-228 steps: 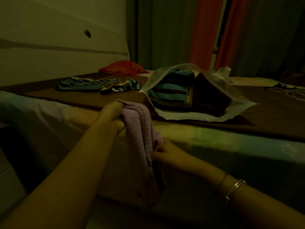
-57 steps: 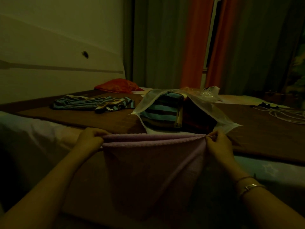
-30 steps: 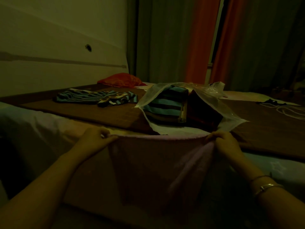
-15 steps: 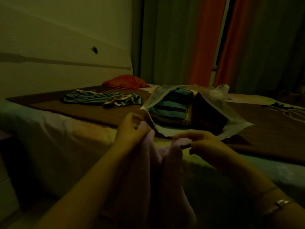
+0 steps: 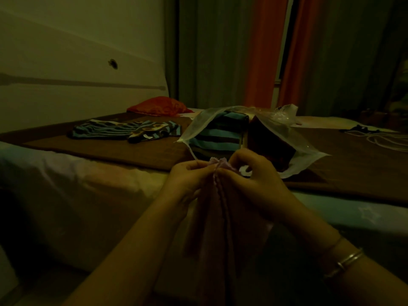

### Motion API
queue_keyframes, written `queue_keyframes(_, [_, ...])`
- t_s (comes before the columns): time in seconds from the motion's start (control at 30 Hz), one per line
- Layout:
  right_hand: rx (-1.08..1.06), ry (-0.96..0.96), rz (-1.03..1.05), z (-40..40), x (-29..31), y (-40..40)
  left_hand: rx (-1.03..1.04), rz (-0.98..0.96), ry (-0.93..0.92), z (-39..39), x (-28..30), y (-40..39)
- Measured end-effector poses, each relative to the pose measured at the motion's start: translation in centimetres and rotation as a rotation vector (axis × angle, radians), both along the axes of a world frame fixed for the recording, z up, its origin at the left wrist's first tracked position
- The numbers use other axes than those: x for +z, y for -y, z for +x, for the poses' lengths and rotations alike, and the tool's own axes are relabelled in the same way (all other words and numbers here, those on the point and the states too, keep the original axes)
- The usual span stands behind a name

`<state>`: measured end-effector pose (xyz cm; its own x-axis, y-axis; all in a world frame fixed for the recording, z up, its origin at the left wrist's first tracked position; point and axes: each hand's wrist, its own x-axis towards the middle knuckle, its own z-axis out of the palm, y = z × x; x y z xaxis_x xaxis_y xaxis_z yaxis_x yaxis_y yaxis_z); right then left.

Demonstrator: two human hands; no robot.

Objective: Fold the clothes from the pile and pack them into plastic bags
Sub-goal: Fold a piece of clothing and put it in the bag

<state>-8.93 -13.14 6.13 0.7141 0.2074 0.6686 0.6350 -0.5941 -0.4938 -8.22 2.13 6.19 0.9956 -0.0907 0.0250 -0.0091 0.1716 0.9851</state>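
Views: one only, a head camera; nothing is shared with a second view.
Position: on the person's head, at the near edge of the bed [image 5: 92, 180], above the forearms.
Facing: forward and slightly down, across the bed toward the curtains [image 5: 262, 51] and the headboard [image 5: 77, 51] at left.
Nearness: close to the left hand [image 5: 187, 180] and right hand [image 5: 254, 180], which meet low in the centre; the bag [image 5: 304, 149] lies just beyond them, the curtains well behind.
Lens: wide-angle, straight lines bow toward the edges.
Light: dim, so far corners are hard to read.
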Motion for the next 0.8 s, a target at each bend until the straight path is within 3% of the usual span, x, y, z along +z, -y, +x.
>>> queue_keyframes(0.17, [-0.017, -0.013, 0.063, 0.6, -0.1, 0.4, -0.084, 0.031, -0.005, -0.1, 0.1, 0.5])
queue_keyframes(0.27, [0.007, -0.132, 0.165, 0.9, 0.1, 0.9, -0.171, 0.007, 0.042, -0.2, 0.1, 0.6])
queue_keyframes(0.4, [0.086, -0.298, 0.27, 0.7, 0.5, 1.2, -0.156, 0.125, 0.114, -0.2, -0.1, 0.5])
queue_keyframes(0.63, [0.039, -0.774, -0.175, -0.3, 0.3, 2.2, 0.017, 0.184, 0.139, 1.3, 0.3, -1.7])
queue_keyframes(0.7, [0.013, -0.67, -0.37, -0.5, -0.1, 2.4, 0.014, 0.216, 0.147, 1.5, 0.2, -2.0])
queue_keyframes(0.8, [-0.19, -0.319, -0.851, -0.5, -0.4, 3.2, 0.074, 0.24, 0.147, 1.8, -0.1, -2.8])
